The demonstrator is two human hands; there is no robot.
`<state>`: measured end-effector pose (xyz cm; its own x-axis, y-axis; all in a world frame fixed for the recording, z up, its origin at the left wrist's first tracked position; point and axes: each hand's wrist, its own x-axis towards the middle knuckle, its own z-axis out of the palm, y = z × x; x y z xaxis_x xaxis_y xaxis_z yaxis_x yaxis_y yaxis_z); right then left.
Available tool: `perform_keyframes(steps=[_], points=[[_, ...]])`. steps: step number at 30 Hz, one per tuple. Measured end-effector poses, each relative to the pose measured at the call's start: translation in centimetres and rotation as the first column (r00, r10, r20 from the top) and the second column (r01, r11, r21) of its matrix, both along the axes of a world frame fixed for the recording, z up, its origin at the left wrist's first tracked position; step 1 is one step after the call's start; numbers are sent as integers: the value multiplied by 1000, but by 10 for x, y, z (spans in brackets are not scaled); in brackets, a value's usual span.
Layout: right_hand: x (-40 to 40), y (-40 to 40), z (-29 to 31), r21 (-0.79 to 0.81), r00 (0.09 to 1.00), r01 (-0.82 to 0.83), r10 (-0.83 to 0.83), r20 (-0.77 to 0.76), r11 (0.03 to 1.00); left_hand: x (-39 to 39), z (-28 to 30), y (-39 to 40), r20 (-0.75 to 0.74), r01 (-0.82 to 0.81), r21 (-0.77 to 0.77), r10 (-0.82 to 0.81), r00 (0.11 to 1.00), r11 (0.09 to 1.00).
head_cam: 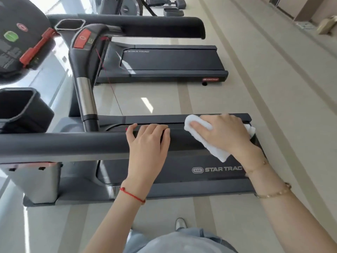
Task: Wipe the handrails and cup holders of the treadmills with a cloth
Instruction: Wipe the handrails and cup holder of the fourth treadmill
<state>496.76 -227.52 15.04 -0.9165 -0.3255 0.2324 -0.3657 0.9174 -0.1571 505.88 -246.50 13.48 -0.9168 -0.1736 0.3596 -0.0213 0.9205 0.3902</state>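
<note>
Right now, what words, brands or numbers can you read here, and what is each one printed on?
"STAR TRAC": near treadmill's belt, white, last letter hidden by the right forearm.
"STAR TRAC": far treadmill's deck, faint.
Red badge on the far treadmill's rear end: too small to read.
Console keys: blurred.

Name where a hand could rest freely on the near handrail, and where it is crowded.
Free: the handrail stretch left of the left hand. Crowded: its right end, where the right hand presses the cloth close beside the left.
</note>
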Motion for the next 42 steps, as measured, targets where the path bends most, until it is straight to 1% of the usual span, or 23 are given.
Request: perform_keyframes(steps=[2, 5, 6, 7, 8, 9, 11, 12, 13, 15, 19, 21, 23, 26, 27, 29, 31, 33, 36, 38, 40, 41, 42], points=[[-3, 5, -1, 45, 996, -90, 90, -6, 995, -3, 0, 17, 9, -9, -6, 9, 1000, 1000], [15, 23, -19, -70, 926, -249, 216, -308, 966, -6, 1, 35, 3, -29, -13, 29, 1000, 999], [21, 34, -27, -115, 895, -285, 221, -387, 952, -8, 1, 41, 6, -33, -17, 33, 999, 999], [22, 47, -33, -147, 886, -289, 206, -415, 946, -9, 0, 46, 9, -35, -17, 35, 999, 999], [19, 60, -36, -195, 905, -262, 171, -388, 945, -11, 0, 52, 11, -34, -17, 34, 999, 999], [14, 71, -35, -264, 946, -190, 104, -307, 946, -13, 1, 58, 12, -29, -19, 29, 1000, 999], [0, 87, -26, -442, 1000, 7, 0, 15, 897, -16, 1, 70, 22, -7, -26, 7, 1000, 1000], [-6, 93, -25, -541, 986, 67, 28, 166, 838, -18, 1, 76, 30, 8, -30, -7, 1000, 1000], [-9, 98, -24, -615, 964, 112, 66, 259, 781, -20, 1, 82, 41, 21, -35, -19, 999, 999], [-5, 104, -27, -664, 960, 131, 74, 271, 736, -23, 2, 91, 64, 37, -47, -34, 997, 998], [25, 108, -48, -719, 987, 100, 23, 160, 687, -27, 3, 99, 82, 56, -69, -50, 995, 996], [29, 109, -51, -739, 988, 99, 25, 156, 667, -28, 3, 100, 72, 56, -67, -51, 996, 996], [17, 111, -46, -754, 968, 151, 58, 243, 639, -27, 3, 99, 61, 55, -62, -52, 997, 997], [-6, 117, -34, -741, 874, 293, 145, 464, 604, -26, 3, 100, 40, 61, -40, -59, 997, 997], [-9, 117, -32, -729, 847, 327, 155, 508, 601, -26, 3, 100, 38, 63, -35, -62, 997, 997], [-5, 114, -34, -726, 867, 319, 121, 483, 609, -26, 4, 100, 39, 66, -30, -65, 997, 997], [7, 111, -38, -746, 935, 248, 50, 352, 619, -26, 3, 100, 38, 68, -24, -67, 997, 997], [13, 106, -40, -700, 982, 116, 24, 187, 705, -26, 3, 100, 30, 65, -31, -64, 998, 997], [8, 88, -33, -426, 997, -69, 49, -57, 902, -27, 1, 99, 18, 67, -39, -66, 998, 997], [0, 80, -25, -271, 988, -106, 71, -137, 957, -27, 1, 100, 7, 67, -39, -67, 998, 997], [-8, 85, -27, -261, 990, -132, 111, -91, 956, -27, 0, 100, -5, 63, -29, -63, 998, 998], [-11, 94, -29, -367, 995, -86, 100, 18, 926, -27, 0, 100, -12, 62, -25, -63, 998, 998], [-12, 101, -29, -547, 982, 15, 90, 164, 837, -27, 0, 100, -16, 65, -20, -65, 998, 998]])
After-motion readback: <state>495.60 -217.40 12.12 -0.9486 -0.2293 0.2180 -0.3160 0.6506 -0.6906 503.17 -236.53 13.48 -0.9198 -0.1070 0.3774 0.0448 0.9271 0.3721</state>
